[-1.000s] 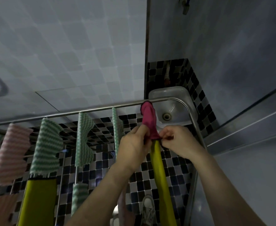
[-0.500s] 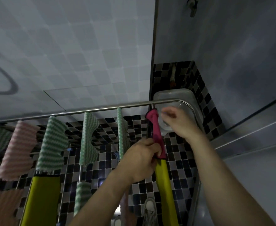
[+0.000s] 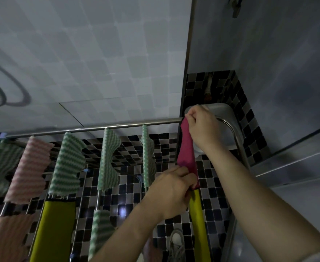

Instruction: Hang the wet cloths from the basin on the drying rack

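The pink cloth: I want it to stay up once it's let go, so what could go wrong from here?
1. The pink cloth looks bunched into a narrow strip between both hands, so it may dry poorly.
2. It sits at the rail's curved end, so it might slide off.
3. Its lower end meets the yellow cloth, so wet layers may overlap.

Cloths (image 3: 68, 163) on rack (image 3: 91, 128) (basin (image 3: 229, 118) behind)

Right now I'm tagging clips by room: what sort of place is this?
Probably a tiled bathroom or laundry corner. Mosaic floor tiles run under a metal drying rack hung with cloths, a white basin sits in the corner, and both hands spread a pink cloth there.
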Demonstrator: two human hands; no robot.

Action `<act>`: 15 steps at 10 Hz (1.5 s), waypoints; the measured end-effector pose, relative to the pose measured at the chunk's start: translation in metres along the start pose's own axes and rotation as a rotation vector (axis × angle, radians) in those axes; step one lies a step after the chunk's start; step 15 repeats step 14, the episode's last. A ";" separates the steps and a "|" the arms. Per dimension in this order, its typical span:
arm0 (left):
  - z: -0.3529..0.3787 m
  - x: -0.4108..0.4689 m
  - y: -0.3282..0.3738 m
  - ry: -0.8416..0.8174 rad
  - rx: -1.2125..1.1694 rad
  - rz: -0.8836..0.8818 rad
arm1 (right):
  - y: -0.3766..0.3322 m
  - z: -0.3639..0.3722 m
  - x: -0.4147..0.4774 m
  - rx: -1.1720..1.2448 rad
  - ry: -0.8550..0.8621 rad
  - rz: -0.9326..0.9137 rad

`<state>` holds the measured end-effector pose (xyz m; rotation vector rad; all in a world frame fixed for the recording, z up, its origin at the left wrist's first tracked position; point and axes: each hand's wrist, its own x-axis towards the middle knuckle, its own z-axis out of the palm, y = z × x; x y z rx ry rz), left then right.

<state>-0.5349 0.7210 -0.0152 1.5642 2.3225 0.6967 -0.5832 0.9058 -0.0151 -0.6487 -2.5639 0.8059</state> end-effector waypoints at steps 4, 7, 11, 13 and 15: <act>0.020 -0.007 0.014 0.105 -0.214 -0.239 | 0.003 0.009 -0.016 0.189 -0.065 0.218; 0.014 -0.029 0.019 0.175 -0.110 -0.388 | -0.018 -0.033 -0.025 -0.071 -0.428 0.201; 0.012 -0.122 0.022 0.293 -0.117 -0.554 | -0.029 -0.036 -0.104 -0.236 -0.482 0.158; 0.008 -0.144 0.033 0.388 -0.326 -0.642 | -0.041 -0.039 -0.130 -0.275 -0.288 0.101; 0.000 -0.159 0.040 0.491 -0.455 -0.660 | -0.041 -0.041 -0.137 -0.190 -0.172 0.022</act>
